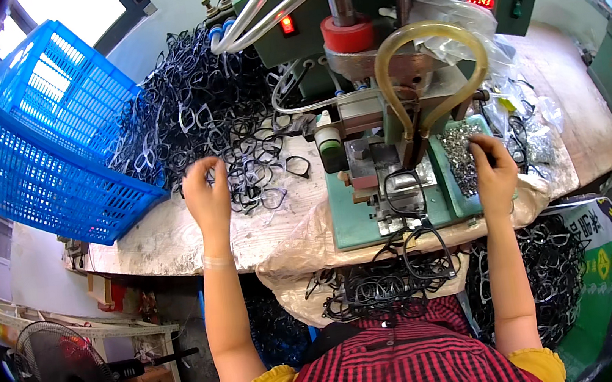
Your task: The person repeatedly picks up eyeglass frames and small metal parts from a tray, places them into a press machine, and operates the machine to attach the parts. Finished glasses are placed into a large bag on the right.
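Reaching out over the bench [167, 242], my left hand [207, 195] sits at the near edge of the big heap of black spectacle frames [213, 118], fingers curled together around one or two of the frames at the fringe of the pile; I cannot tell exactly how many I have pinched. My right hand [493, 172] rests at the small tray of shiny metal parts [460, 153] just beside the green press machine [379, 105], fingertips closed down among the parts, though what they grip is too small to make out. One black frame [404, 193] lies on the machine's green base plate between my two hands, and another frame [428, 248] hangs over the plate's front edge. Below that, a cloth sack [308, 267] holds a tangle of frames against my lap. A blue plastic crate [54, 134] leans tilted at the far left of the bench, touching the heap. A fan [69, 380] stands on the floor to my left.
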Motion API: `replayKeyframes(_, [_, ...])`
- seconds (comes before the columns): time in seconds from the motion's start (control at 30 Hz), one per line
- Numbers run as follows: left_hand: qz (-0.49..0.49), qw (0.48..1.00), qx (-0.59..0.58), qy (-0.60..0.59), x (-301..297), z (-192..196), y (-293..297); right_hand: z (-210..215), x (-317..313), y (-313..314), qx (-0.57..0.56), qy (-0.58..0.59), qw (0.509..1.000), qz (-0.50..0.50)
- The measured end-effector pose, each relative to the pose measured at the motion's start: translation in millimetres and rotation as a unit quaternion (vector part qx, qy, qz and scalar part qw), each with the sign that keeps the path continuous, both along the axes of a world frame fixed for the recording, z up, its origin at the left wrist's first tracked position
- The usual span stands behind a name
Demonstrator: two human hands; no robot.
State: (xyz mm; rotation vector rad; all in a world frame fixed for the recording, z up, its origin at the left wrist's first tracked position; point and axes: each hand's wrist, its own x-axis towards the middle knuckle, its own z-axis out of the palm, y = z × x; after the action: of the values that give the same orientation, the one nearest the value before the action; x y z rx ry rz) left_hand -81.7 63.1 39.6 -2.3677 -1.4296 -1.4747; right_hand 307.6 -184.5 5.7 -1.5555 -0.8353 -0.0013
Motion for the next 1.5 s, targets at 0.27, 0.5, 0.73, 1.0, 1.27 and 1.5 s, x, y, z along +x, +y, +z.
replayKeyframes(0.27, [0.329, 0.920, -0.147, 0.155, 32.8, -107.7, 100.6, -28.3, 14.7, -42.0, -0.069, -0.023, 0.993, -0.093])
replayKeyframes(0.5, [0.110, 0.994, 0.004, -0.012, 13.8, -97.0, 30.7, -11.2, -2.9, -85.9, -0.061, -0.079, 0.989, -0.107])
replayKeyframes(0.73, [-0.104, 0.913, -0.209, -0.336, 71.0, -58.5, -22.3, 50.2, -43.3, 10.7, 0.078, -0.110, 0.985, 0.107])
replayKeyframes(1.0, [-0.302, 0.782, -0.194, -0.509, 97.7, -2.6, -94.0, 42.5, -72.7, 22.5, 0.135, 0.140, 0.965, 0.173])
replayKeyframes(1.27, [-0.412, 0.851, 0.005, -0.326, 136.6, 87.1, -127.4, 76.2, -94.6, 10.6, 0.124, 0.207, 0.942, 0.231])
replayKeyframes(1.5, [-0.545, 0.835, 0.059, -0.047, 143.3, 45.7, -155.9, 49.3, -27.0, -4.5, -0.092, -0.165, 0.977, 0.100])
